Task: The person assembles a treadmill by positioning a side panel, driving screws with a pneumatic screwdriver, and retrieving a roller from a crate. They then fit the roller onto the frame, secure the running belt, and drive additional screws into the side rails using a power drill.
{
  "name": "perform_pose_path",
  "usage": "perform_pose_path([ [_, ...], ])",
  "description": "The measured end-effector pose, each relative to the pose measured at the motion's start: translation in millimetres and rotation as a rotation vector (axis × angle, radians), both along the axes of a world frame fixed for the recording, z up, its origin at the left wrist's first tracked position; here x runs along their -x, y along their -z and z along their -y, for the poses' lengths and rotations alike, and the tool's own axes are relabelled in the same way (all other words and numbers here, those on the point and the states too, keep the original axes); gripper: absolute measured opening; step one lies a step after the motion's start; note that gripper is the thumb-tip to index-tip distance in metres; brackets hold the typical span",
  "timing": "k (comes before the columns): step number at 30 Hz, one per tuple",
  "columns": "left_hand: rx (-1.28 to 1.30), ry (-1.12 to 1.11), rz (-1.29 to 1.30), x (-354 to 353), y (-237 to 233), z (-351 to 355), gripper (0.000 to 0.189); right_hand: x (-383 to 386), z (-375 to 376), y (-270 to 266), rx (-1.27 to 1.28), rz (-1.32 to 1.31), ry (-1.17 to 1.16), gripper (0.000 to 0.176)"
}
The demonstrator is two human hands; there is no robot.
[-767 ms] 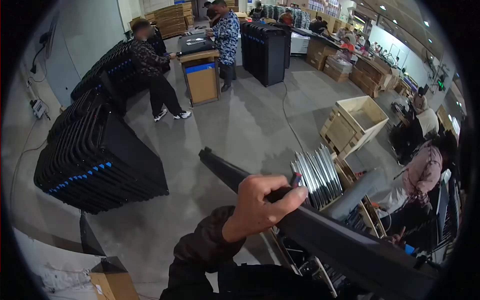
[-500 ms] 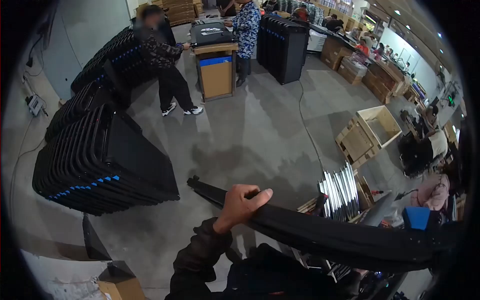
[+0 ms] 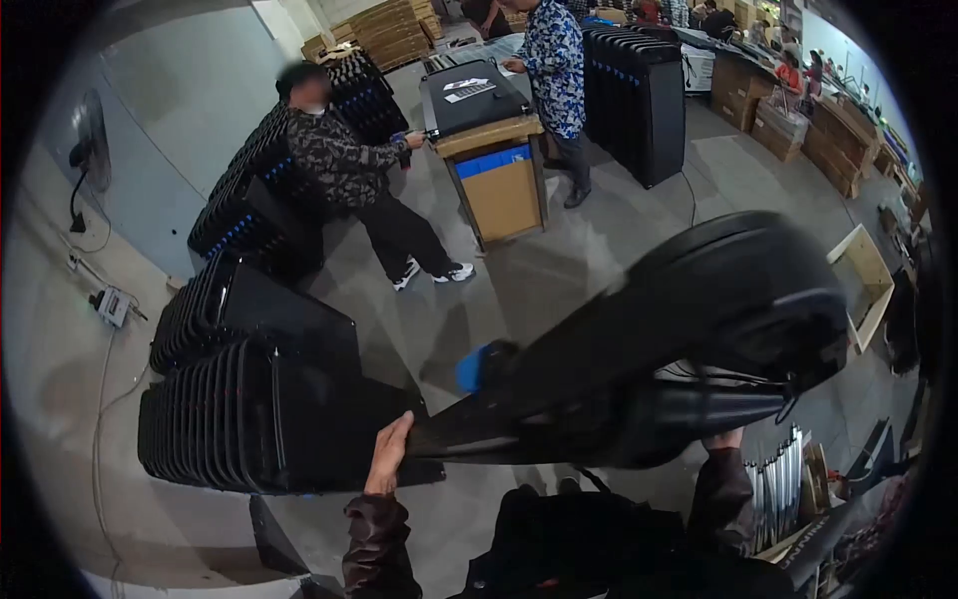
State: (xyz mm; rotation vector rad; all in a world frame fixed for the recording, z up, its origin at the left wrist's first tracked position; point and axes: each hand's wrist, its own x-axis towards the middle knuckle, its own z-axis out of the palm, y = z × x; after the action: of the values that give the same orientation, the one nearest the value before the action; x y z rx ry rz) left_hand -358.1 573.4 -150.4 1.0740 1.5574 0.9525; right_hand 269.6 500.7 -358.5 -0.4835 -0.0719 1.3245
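Observation:
A long black panel (image 3: 589,379) with a rounded, thicker right end and a blue tab (image 3: 473,368) spans the space before me, tilted up to the right and blurred by motion. Its exact kind I cannot make out. At the narrow left end, my left hand (image 3: 387,451) grips the edge, with fingers pointing up along it. Beneath the right part, my right hand (image 3: 725,439) holds it from below; most of its fingers are hidden behind the panel. Left of the panel stands a stack of similar black panels (image 3: 334,419) on the floor.
Further stacks (image 3: 269,309) line the left wall, with another (image 3: 639,100) at the back. A person in dark camouflage (image 3: 339,165) and one in blue camouflage (image 3: 556,70) stand at a workbench (image 3: 494,140). Metal tubes (image 3: 778,484) and a wooden crate (image 3: 863,280) are to the right.
The black panel has swung round, its right end rising and coming into view. My left hand has moved left to its end. My right hand has appeared underneath. The view has turned left.

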Motion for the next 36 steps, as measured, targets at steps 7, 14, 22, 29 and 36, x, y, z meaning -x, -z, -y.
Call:
perform_pose_path([
  [7,0.202,-0.236,0.304,78,148,-132,0.034,91,-286,-23,-0.047,0.018,-0.282,0.060],
  [14,0.508,-0.147,0.601,103,306,-368,0.035,105,-513,-77,-0.094,0.536,-0.766,0.067],
  [22,0.243,-0.130,0.333,35,371,-643,0.023,79,-745,-53,-0.104,0.582,-0.713,0.062],
  [29,0.382,-0.011,0.577,-9,460,-823,0.021,57,-941,47,0.149,0.723,-0.585,0.057],
  [36,0.483,-0.279,2.072,185,172,-1181,0.035,85,-1072,36,0.398,0.779,-0.601,0.061],
])
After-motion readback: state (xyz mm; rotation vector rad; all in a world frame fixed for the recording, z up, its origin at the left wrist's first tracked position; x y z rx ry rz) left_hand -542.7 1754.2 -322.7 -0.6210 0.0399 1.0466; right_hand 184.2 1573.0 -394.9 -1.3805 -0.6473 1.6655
